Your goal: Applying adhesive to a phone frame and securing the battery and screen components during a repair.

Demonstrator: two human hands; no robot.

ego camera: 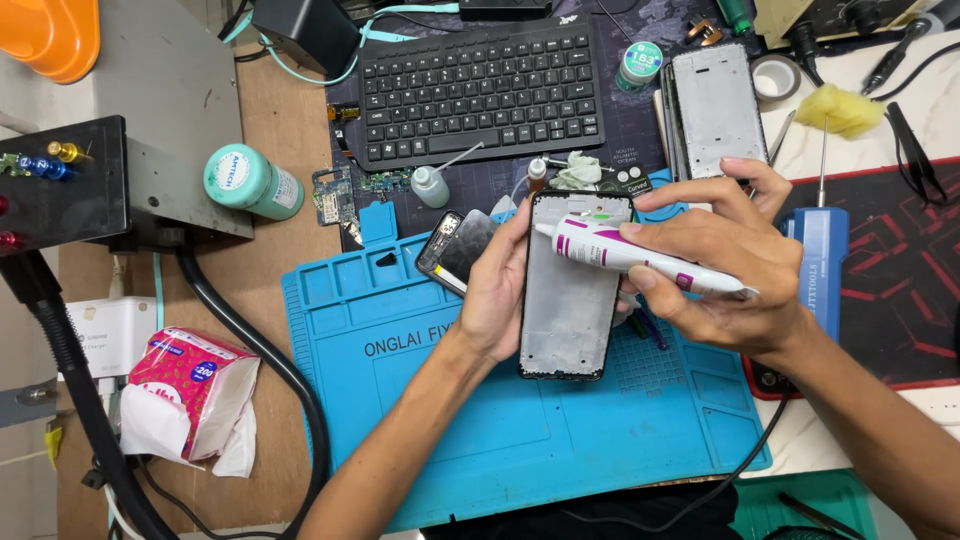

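My left hand (497, 290) grips the left edge of a black phone frame (570, 300), holding it upright over the blue repair mat (420, 400). Its grey inner plate faces me. My right hand (725, 265) holds a white and purple glue tube (640, 258) sideways, with the nozzle tip at the frame's top left corner. A second phone body (458, 250) with a dark screen lies on the mat just left of my left hand.
A black keyboard (480, 90) sits at the back. Another phone frame (718, 110) lies to its right, near a tape roll (775, 78) and yellow sponge (840, 108). A teal bottle (250, 182), tissue pack (185, 395), small dropper bottles (430, 187) and a blue tool (822, 265) surround the mat.
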